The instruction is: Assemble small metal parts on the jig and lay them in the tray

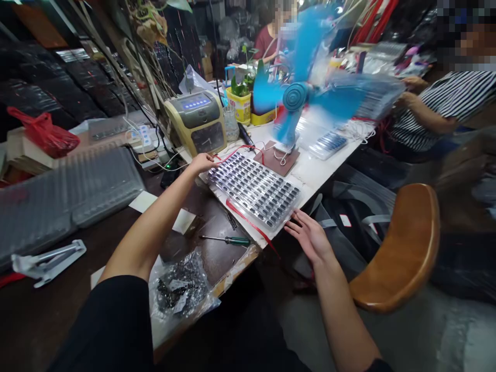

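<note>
A clear plastic tray [253,187] with rows of small dark parts lies on the white tabletop in front of me. My left hand [204,163] is at the tray's far left corner, fingers pinched on a red ribbon [237,150] that runs along the back of the tray. Another stretch of red ribbon emerges at the near left side and hangs over the table edge. Beside the near right corner is my right hand [310,235], palm turned up and fingers spread, with its fingertips close to the tray; whether they touch it I cannot tell.
A blue fan [294,97] spins behind the tray, near a yellow-grey machine [197,121] and potted plants [240,95]. A screwdriver [228,240] and a plastic bag of dark parts [180,284] lie nearer me. A wooden chair back [403,248] stands right; a co-worker in stripes [445,103] sits beyond.
</note>
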`<action>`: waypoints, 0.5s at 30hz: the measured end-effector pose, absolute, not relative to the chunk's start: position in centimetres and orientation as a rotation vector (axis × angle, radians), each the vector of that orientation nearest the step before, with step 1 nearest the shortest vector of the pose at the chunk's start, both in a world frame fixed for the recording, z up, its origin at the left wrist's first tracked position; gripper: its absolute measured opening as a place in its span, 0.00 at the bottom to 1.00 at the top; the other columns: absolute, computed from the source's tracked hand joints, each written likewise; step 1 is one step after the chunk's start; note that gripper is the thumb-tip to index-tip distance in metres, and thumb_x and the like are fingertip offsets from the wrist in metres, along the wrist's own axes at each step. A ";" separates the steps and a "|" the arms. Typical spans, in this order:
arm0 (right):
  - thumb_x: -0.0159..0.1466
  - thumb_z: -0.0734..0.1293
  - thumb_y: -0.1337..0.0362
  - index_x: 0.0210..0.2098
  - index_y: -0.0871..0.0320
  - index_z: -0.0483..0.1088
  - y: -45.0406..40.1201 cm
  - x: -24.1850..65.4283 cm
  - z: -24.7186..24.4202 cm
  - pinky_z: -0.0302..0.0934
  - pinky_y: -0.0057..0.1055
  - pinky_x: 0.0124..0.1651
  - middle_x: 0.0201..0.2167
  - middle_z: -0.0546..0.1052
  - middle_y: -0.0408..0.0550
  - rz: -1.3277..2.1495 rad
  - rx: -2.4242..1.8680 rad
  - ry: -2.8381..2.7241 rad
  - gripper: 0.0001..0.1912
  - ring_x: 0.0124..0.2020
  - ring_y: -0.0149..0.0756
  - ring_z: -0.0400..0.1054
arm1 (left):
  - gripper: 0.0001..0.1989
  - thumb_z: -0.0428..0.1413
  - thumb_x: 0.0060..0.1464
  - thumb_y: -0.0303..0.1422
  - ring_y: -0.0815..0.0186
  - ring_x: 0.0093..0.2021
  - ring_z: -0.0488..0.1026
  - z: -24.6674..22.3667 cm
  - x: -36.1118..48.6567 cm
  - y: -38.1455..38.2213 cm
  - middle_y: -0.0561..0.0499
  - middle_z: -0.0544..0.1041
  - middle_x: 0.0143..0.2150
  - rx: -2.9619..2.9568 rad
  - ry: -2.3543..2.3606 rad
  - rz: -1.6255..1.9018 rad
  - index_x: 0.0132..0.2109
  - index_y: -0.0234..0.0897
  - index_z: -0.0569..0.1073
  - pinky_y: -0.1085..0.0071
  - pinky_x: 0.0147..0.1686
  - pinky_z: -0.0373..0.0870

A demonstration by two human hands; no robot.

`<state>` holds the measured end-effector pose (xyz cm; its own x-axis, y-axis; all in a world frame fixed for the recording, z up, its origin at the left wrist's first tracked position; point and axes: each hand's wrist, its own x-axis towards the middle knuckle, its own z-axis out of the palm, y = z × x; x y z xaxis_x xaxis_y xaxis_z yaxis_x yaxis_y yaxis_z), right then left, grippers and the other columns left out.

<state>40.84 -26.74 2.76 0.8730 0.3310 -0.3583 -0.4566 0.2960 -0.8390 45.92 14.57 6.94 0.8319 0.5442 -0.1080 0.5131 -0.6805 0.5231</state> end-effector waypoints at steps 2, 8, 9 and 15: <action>0.54 0.74 0.58 0.40 0.52 0.75 -26.7 40.7 2.8 0.74 0.38 0.41 0.39 0.81 0.46 0.530 -1.170 0.130 0.14 0.38 0.40 0.77 | 0.14 0.67 0.45 0.39 0.61 0.35 0.74 6.8 45.8 14.5 0.47 0.78 0.32 2.475 0.770 0.054 0.33 0.33 0.74 0.68 0.38 0.68; 0.53 0.75 0.59 0.42 0.51 0.76 -26.3 40.4 2.7 0.72 0.31 0.35 0.41 0.81 0.44 0.504 -1.219 0.166 0.17 0.39 0.38 0.76 | 0.21 0.65 0.49 0.45 0.51 0.45 0.75 6.9 44.6 13.8 0.39 0.78 0.41 2.581 0.810 0.104 0.38 0.30 0.75 0.64 0.46 0.68; 0.53 0.75 0.59 0.43 0.50 0.76 -26.3 40.4 2.6 0.72 0.31 0.35 0.41 0.81 0.44 0.494 -1.222 0.170 0.17 0.39 0.38 0.76 | 0.25 0.64 0.49 0.47 0.48 0.49 0.74 7.1 44.3 13.7 0.35 0.77 0.46 2.596 0.843 0.148 0.43 0.28 0.74 0.62 0.47 0.68; 0.51 0.76 0.56 0.42 0.50 0.76 -26.1 40.5 2.0 0.73 0.31 0.34 0.44 0.80 0.45 0.465 -1.237 0.183 0.19 0.40 0.39 0.76 | 0.28 0.56 0.57 0.53 0.43 0.56 0.71 7.8 43.5 13.7 0.30 0.74 0.53 2.602 0.916 0.259 0.47 0.30 0.75 0.57 0.51 0.66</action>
<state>40.55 -26.12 2.01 0.8926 0.2413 -0.3807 -0.4362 0.2493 -0.8646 43.53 13.71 7.84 0.7720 0.6337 0.0499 0.5658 -0.7208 0.4004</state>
